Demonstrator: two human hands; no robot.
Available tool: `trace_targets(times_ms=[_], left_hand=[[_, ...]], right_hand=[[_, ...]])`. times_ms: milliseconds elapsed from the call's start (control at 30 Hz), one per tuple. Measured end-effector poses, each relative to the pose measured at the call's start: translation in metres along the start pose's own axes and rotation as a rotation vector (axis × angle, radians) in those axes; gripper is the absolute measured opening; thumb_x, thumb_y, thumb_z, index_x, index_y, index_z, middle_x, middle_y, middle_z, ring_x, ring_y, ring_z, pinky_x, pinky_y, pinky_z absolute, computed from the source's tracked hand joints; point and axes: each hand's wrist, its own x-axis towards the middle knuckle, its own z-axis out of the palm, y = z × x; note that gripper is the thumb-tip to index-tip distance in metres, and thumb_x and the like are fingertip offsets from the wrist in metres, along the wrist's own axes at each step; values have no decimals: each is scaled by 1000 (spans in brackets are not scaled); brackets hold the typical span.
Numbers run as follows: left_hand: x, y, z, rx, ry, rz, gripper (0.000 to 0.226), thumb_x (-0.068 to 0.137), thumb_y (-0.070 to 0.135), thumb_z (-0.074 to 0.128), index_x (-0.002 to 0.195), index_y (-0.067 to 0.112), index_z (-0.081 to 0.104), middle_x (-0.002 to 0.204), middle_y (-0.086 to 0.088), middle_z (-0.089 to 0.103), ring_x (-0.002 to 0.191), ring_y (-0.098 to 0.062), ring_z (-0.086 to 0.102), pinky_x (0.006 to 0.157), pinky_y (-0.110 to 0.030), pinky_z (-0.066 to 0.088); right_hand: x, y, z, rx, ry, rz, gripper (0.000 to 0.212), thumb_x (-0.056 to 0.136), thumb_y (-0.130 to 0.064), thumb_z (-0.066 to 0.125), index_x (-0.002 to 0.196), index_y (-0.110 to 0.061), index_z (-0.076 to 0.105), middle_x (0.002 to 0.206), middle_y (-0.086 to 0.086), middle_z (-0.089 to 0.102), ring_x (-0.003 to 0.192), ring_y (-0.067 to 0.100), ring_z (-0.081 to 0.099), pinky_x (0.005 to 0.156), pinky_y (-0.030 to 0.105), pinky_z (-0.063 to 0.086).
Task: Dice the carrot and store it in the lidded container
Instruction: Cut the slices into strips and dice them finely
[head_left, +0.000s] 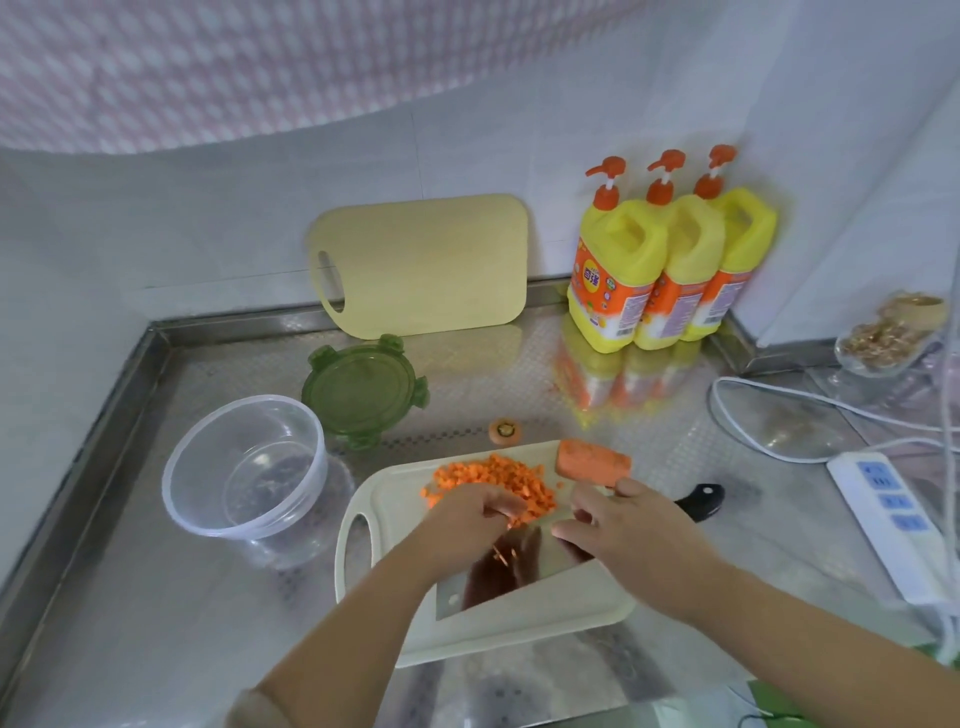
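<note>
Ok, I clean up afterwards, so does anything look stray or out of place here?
Only small things: the cut-off orange carrot top lies off the cream plastic cutting board, on the steel counter, and a few orange carrot dice sit apart from the main pile.

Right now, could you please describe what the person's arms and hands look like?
The left hand and right hand wear no gloves, and no ring or watch shows. Both forearms are bare; a pale sleeve edge seems bunched near the left elbow.
</note>
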Motion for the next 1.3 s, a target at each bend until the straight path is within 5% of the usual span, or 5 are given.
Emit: trace_targets(times_ms=[200,467,667,1100,1300], left_hand=[[-7,-3,-9,-204,33,-64,42,79,-15,34,69,14,62,67,4,62,63,-8,55,61,-18,47],[-5,-12,3,-260,103,-56,48,83,-15,37,86,24,65,91,8,68,86,-2,63,82,-15,46],[-11,0,5,-345,-95,-40,44,79,-21,28,74,9,61,69,-1,65,63,-9,57,59,-17,45],[-9,1,-3,320,-124,154,53,88,-6,35,126,19,61,133,8,57,124,-3,46,99,-11,30],[-15,-11,-36,152,339,-19,45,94,2,37,125,25,60,130,7,57,122,-10,50,91,-17,34]], right_hand=[[-3,5,4,-49,69,-44,39,44,-12,81,65,-31,55,82,-5,49,41,10,36,49,24,45],[-1,2,-2,-37,107,-40,39,42,-8,80,63,-29,55,92,0,39,42,12,28,46,25,45],[-1,3,-6,-62,38,-43,39,40,-12,80,62,-32,55,72,-7,48,40,9,36,49,24,42],[4,4,-4,-64,-67,-41,30,62,-12,73,83,-31,61,83,-4,54,55,13,54,61,29,45],[-2,14,-9,271,-139,311,23,86,-20,55,104,-32,64,104,-10,54,89,11,58,74,22,45]])
